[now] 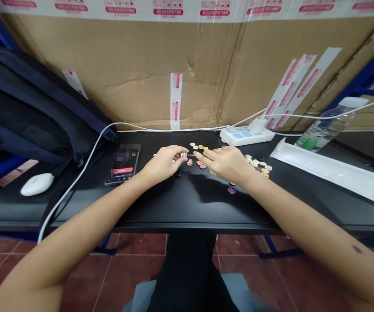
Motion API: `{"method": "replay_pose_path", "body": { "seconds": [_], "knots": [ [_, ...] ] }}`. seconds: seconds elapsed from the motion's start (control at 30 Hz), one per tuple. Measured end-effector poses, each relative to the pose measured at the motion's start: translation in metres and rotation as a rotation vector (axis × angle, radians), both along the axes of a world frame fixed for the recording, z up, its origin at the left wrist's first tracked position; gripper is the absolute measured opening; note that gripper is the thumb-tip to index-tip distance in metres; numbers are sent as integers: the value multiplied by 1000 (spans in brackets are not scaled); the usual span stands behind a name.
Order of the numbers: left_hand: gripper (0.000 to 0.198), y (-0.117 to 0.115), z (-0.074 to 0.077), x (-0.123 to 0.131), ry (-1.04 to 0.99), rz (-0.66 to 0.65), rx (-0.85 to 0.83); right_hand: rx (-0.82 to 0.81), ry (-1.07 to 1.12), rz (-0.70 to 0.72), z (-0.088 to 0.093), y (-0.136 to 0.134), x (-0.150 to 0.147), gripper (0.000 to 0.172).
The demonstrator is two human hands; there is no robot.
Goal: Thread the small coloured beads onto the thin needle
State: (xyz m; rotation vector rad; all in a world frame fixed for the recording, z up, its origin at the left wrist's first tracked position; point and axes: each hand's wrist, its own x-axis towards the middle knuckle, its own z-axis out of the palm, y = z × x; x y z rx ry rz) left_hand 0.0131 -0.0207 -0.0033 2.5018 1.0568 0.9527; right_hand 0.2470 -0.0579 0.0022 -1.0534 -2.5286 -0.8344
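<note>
My left hand point(165, 164) pinches a small white piece with dark holes point(183, 154) between thumb and fingertips, just above the table. A short, thin pale strand point(190, 155) runs from that piece to the fingertips of my right hand point(228, 164). The right fingers are bent together around the strand's end, with the thumb mostly hidden. Below the hands lie pink pieces with holes point(201, 164) and a black one point(178, 173). White and yellow pieces point(200, 147) lie behind, a purple one point(231, 190) in front. Several cream pieces point(255, 163) are scattered beside my right hand.
A phone point(122, 167) and a white case point(37, 184) lie left, near a dark backpack point(40, 99). Behind stand a white power strip point(247, 135) with cables and a large cardboard box point(135, 65). A white packet point(333, 171) and a bottle point(330, 125) are on the right.
</note>
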Motion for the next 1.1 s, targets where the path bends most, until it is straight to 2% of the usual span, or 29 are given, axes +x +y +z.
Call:
{"method": "replay_pose_path", "body": {
  "seconds": [0.3,0.63,0.77,0.93,1.1],
  "knots": [
    [23,-1,1,0,80,6,27,-260,228,-32,-5,6,-1,34],
    [23,-2,2,1,87,17,6,-28,22,-6,1,0,-1,33],
    [24,-2,2,0,65,13,20,-95,113,-21,-1,1,-1,34],
    [23,-3,2,1,86,0,27,-333,293,-30,1,3,-2,28],
    [23,-2,1,0,94,7,30,-218,264,-54,0,3,-2,29]
  ]
}}
